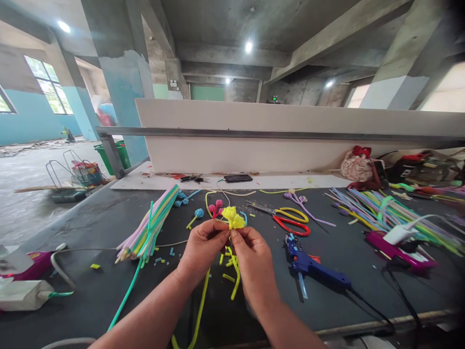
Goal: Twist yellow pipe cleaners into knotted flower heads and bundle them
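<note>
Both my hands meet over the middle of the dark table, pinching a fuzzy yellow pipe-cleaner flower point(233, 217) from below. My left hand point(204, 242) has thumb and fingertips closed at its base on the left. Closed in the same way, my right hand point(254, 249) grips it from the right. Yellow pipe-cleaner lengths point(236, 278) hang or lie under the hands; whether they join the flower is hidden. Just beyond are pink pipe-cleaner flowers point(215, 208) and a blue one point(198, 213). Scissors point(290, 215) with yellow and red handles lie to the right.
A blue glue gun point(316, 269) rests right of my hands, its cord running to the table edge. Pipe-cleaner bundles lie left point(148, 228) and right point(392, 213). A purple power strip point(399, 252) sits far right. A phone point(238, 178) lies near the white back panel point(254, 155).
</note>
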A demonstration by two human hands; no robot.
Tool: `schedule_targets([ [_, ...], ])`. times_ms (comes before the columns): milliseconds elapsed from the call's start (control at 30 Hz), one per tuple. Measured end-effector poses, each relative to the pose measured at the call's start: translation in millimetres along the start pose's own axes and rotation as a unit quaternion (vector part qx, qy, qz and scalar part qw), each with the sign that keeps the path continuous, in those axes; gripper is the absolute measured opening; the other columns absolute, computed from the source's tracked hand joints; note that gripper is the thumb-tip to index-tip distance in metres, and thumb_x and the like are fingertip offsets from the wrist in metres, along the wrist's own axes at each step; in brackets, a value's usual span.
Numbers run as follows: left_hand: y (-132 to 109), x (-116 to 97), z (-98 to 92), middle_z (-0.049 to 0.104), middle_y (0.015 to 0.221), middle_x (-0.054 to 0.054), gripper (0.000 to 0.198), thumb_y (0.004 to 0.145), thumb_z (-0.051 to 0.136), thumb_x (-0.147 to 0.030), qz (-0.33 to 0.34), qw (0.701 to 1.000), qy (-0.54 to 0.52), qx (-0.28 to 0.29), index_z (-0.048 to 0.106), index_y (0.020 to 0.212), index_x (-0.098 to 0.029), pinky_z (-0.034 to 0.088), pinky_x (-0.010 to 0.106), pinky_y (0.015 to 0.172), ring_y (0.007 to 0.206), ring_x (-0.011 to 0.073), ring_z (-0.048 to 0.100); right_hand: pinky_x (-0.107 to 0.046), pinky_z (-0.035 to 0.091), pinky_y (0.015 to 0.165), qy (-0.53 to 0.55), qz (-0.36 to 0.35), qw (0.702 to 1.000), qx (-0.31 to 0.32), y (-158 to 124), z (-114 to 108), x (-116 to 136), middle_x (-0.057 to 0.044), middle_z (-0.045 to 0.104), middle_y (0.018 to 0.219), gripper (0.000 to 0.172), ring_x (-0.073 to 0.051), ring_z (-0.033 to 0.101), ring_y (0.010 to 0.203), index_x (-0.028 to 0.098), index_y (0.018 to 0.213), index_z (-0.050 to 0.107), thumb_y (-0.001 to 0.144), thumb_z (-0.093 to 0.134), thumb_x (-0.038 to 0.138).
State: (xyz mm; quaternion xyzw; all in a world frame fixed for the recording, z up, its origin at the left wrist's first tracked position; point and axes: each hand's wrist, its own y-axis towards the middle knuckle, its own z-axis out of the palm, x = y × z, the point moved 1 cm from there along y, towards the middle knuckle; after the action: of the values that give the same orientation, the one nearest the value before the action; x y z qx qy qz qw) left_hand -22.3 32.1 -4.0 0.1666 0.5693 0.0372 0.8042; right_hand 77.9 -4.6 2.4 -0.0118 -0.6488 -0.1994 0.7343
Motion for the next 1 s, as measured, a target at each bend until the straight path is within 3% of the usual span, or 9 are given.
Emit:
schedule_targets([
  [267, 0.4, -2.6, 1.3, 0.058, 0.053, -0.003, 0.016, 0.069, 0.072, -0.027, -0.051, 0.997, -0.028, 0.048, 0.061, 0.07, -0.015, 0.042, 0.02, 0.045, 0.047, 0.009, 0.052, -0.027, 0.047, 0.055, 0.046, 0.028, 0.998, 0.038, 7.3, -4.7, 5.6, 0.001, 0.063, 0.07, 0.017, -0.015, 0.057, 0.056, 0.019, 0.08, 0.061, 0.073, 0.066, 0.034],
  [467, 0.2, -3.2, 0.3, 0.057, 0.055, -0.003, 0.019, 0.069, 0.073, -0.029, -0.071, 0.993, -0.067, 0.066, 0.06, 0.072, -0.015, 0.04, 0.02, 0.046, 0.046, 0.0079, 0.051, -0.026, 0.045, 0.054, 0.055, 0.023, 0.998, 0.022, 6.9, -4.9, 4.7, 0.002, 0.061, 0.066, 0.017, -0.014, 0.055, 0.057, 0.019, 0.076, 0.061, 0.075, 0.065, 0.035],
  [700, -0.8, -3.4, -0.4, 0.06, 0.06, -0.003, 0.018, 0.067, 0.075, -0.025, -0.07, 0.993, -0.056, 0.077, 0.062, 0.072, -0.014, 0.033, 0.017, 0.046, 0.046, 0.0041, 0.046, -0.023, 0.039, 0.052, 0.096, 0.065, 0.993, 0.013, 7.2, -1.8, 8.5, 0.005, 0.054, 0.057, 0.023, -0.011, 0.048, 0.052, 0.018, 0.063, 0.056, 0.07, 0.07, 0.035],
  [1000, 0.9, -2.3, -2.3, 0.054, 0.053, -0.006, 0.013, 0.071, 0.07, -0.024, -0.051, 0.998, -0.01, 0.048, 0.062, 0.071, -0.014, 0.032, 0.016, 0.045, 0.046, 0.0035, 0.041, -0.023, 0.041, 0.053, 0.065, 0.069, 0.995, 0.04, 5.8, -6.4, 8.7, 0.002, 0.059, 0.067, 0.016, -0.013, 0.052, 0.061, 0.017, 0.073, 0.063, 0.072, 0.067, 0.032],
])
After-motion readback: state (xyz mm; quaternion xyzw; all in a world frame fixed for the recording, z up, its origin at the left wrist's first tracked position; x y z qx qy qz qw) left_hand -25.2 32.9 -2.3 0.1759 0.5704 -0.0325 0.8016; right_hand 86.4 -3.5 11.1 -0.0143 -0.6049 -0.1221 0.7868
